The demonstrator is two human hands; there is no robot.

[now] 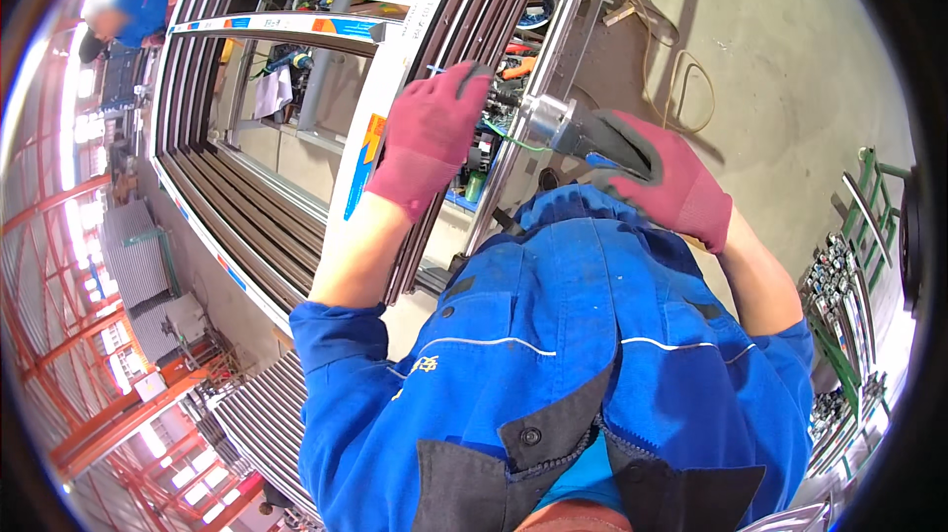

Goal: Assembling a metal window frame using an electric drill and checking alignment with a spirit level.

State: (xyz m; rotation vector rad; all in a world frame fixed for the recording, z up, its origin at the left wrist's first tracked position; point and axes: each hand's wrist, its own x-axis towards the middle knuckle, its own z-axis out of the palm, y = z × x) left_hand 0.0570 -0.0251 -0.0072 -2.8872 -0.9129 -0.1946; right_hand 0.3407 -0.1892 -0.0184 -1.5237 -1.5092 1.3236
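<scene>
Nearby, tool clutter (519,66) below gloved hands (432,137) (676,177); brown bars (262,204) left, looped cord (713,96) right.

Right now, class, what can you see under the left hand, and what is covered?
The left hand is over the frame; dark strips show above and below it. The stretch between is covered, so whether the palm touches cannot be seen.

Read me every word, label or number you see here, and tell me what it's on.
I won't copy the wording, but here is where it stands:
Blue jacket: yellow characters on the left chest.
Crosswise white strip on the frames: dark marks between coloured patches, too small to read surely.
Long white strip: small dark marks, also too small.
Power tool in the right hand: no legible text.
</scene>
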